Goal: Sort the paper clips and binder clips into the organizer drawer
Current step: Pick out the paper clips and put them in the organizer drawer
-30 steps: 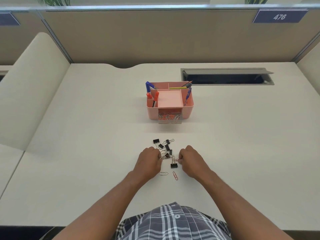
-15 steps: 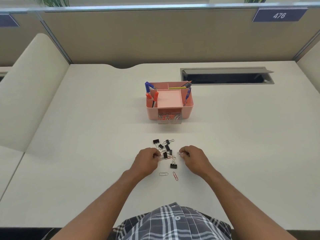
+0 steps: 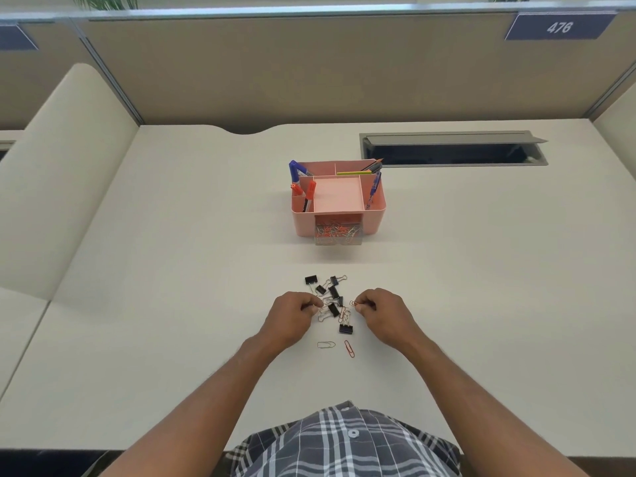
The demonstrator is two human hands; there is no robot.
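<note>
A small pile of black binder clips and paper clips lies on the white desk between my hands. My left hand is curled at the pile's left edge, pinching silver paper clips. My right hand pinches a red paper clip at the pile's right edge. One binder clip sits nearest me, with a silver paper clip and a red paper clip lying loose below it. The pink organizer stands farther back, its clear front drawer pulled out and holding several paper clips.
Pens, markers and pencils stand in the organizer's upper compartments. An open cable slot is set into the desk at the back right. Partition walls close the desk at the back and both sides.
My right hand has lifted away from the lowest binder clip and moved up and right with a red paper clip pinched. My left hand has stayed at the pile's left edge.
</note>
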